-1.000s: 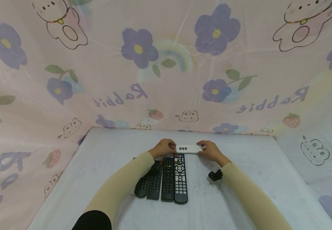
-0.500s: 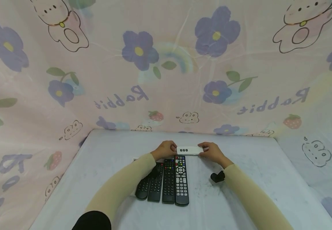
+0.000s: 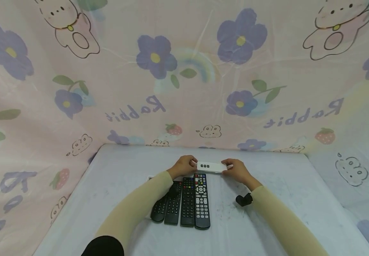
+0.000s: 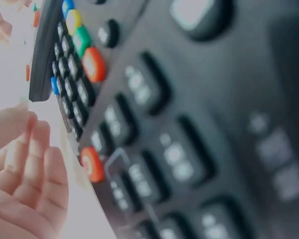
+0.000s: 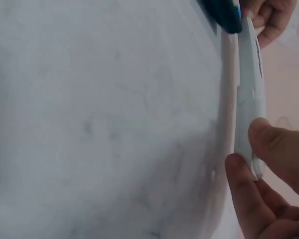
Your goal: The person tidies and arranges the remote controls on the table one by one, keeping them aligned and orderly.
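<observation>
A slim white remote control (image 3: pixel 211 167) with three dark buttons lies crosswise between my two hands at the back of the table. My left hand (image 3: pixel 183 166) pinches its left end, and my right hand (image 3: pixel 238 171) grips the right end. In the right wrist view, the right thumb and a bent finger hold the near end of the white remote (image 5: pixel 249 99) edge-on. Just in front of its left half stands the top of a black remote with white buttons (image 3: pixel 201 201). In the left wrist view, the left hand (image 4: pixel 30 174) shows beside black remotes, its grip washed out.
More black remotes (image 3: pixel 187 202) lie side by side, lengthwise, partly under my left forearm. A pale object (image 3: pixel 150 178) peeks out behind that sleeve. A black wrist device (image 3: pixel 244 200) hangs at the right cuff. Printed fabric (image 3: pixel 184 106) walls the white table (image 3: pixel 283 185).
My right hand has shifted slightly to the right, and a white end now shows between its fingers. The left hand stays about where it was. The head view has tilted up slightly.
</observation>
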Action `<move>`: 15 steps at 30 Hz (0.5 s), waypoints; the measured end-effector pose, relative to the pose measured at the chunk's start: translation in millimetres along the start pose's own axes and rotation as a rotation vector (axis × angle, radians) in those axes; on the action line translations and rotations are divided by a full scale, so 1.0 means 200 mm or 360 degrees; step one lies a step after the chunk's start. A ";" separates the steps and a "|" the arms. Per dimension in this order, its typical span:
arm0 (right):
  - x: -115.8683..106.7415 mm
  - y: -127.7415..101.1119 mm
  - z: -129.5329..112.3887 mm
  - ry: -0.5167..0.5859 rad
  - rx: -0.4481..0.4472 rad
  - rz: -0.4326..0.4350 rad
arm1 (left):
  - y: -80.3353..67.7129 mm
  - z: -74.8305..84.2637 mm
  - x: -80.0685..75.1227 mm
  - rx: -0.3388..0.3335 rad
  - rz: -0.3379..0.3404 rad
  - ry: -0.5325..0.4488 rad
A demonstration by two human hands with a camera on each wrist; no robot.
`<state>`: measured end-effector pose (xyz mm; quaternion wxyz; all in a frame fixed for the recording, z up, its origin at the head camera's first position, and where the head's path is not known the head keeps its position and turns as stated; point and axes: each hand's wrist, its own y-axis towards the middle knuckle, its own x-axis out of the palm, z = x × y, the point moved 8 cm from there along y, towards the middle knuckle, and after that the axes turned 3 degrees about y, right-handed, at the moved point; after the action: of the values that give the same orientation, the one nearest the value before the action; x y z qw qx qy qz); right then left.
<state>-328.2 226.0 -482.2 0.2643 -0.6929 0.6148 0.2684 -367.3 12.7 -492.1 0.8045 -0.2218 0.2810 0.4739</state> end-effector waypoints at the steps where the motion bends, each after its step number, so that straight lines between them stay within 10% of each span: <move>1: -0.01 -0.01 -0.01 -0.0008 -0.0007 0.0014 | 0.00 0.00 0.00 0.0010 0.0003 -0.0021; 15: -0.10 -0.31 -0.12 0.0076 0.0138 0.0228 | 0.00 0.19 -0.03 0.0185 -0.0068 -0.0045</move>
<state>-267.1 230.9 -449.0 0.2595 -0.6413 0.6799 0.2431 -360.7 32.9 -460.4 0.8299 -0.1739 0.2920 0.4425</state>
